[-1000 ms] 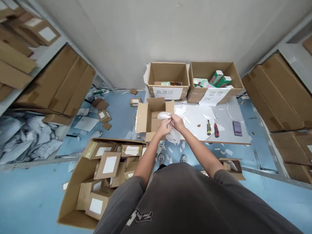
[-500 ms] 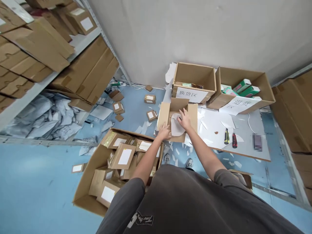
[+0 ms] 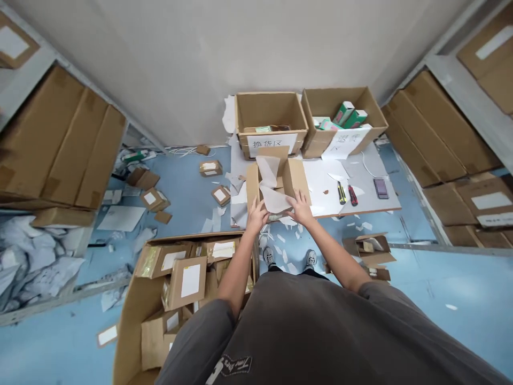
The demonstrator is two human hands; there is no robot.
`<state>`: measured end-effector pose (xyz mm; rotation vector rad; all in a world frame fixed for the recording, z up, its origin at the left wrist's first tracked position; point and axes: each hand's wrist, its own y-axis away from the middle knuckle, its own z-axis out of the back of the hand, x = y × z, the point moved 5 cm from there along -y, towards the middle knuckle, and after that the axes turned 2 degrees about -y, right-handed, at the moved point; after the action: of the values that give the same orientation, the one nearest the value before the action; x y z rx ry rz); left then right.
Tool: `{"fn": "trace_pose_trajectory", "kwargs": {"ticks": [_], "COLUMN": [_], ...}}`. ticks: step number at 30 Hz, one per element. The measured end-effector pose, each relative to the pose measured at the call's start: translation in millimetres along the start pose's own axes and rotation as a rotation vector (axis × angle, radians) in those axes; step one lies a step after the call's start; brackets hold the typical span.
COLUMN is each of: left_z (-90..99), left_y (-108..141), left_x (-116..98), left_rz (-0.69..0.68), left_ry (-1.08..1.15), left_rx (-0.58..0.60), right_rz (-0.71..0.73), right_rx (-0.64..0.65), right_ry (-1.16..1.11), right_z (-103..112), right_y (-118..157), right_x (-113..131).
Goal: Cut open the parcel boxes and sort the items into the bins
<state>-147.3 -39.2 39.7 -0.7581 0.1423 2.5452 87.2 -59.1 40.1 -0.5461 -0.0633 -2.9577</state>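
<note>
An open cardboard box (image 3: 297, 176) stands at the table's near left edge with its flaps spread. White paper (image 3: 274, 200) lies bent in its mouth, and another part of it rises toward the back flap. My left hand (image 3: 256, 216) is at the box's near left corner, fingers curled in at the paper's edge. At the near right corner, my right hand (image 3: 300, 208) pinches the paper's other edge between thumb and finger, its other fingers spread against the right flap. What lies under the paper is hidden.
Two labelled cartons, a left one (image 3: 244, 140) and a right one (image 3: 312, 147), stand behind. A yellow cutter (image 3: 341, 193) and a red cutter (image 3: 352, 195) lie on the table (image 3: 372, 168). A large carton (image 3: 130, 321) of parcels stands at left; paper scraps litter the floor.
The white paper, lying flat inside the box before, is now lifted and bent up. My right hand has moved from inside the box to its near right corner. The view has turned right.
</note>
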Motion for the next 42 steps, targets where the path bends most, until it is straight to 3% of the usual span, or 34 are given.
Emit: {"fn": "trace_pose_trajectory", "kwargs": {"ticks": [5, 7, 9, 12, 16, 20, 24, 28, 30, 32, 35, 37, 42], "left_z": [0.0, -13.9, -39.6, -97.8, -199.3, -306.8, -400.6, -463.5, -478.8, -481.7, -464.8, -443.7, -368.5], "left_y": [-25, -42, -61, -85, -95, -75, -36, -1, 8, 7, -12, -34, -96], "left_x": [-78, -118, -167, -259, -400, -524, -605, -647, -655, -657, -650, -639, -598], "left_rz": [-0.166, -0.239, -0.324, -0.507, -0.794, -1.001, -1.108, -1.114, -1.1, -1.08, -1.008, -0.924, -0.672], "left_ry": [0.009, 0.011, 0.012, 0.032, 0.071, 0.092, 0.067, -0.036, -0.097, -0.137, -0.16, -0.169, -0.194], "left_rx": [-0.044, -0.042, -0.03, -0.006, 0.082, 0.263, 0.493, 0.644, 0.691, 0.708, 0.637, 0.549, 0.318], "right_rz": [-0.073, -0.139, -0.218, -0.363, -0.604, -0.874, -1.118, -1.226, -1.23, -1.229, -1.173, -1.099, -0.86], "right_rx": [-0.164, -0.226, -0.289, -0.382, -0.492, -0.566, -0.573, -0.466, -0.372, -0.323, -0.37, -0.418, -0.473], "right_ry": [-0.034, -0.032, -0.014, 0.024, 0.061, 0.07, 0.059, 0.0, -0.063, -0.103, -0.061, -0.006, 0.088], "right_z": [67, 93, 117, 149, 171, 165, 139, 108, 96, 93, 108, 129, 189], "right_y": [52, 84, 124, 204, 343, 484, 591, 656, 677, 689, 686, 666, 561], "right_x": [-45, -75, -116, -189, -285, -348, -381, -406, -419, -432, -451, -463, -485]}}
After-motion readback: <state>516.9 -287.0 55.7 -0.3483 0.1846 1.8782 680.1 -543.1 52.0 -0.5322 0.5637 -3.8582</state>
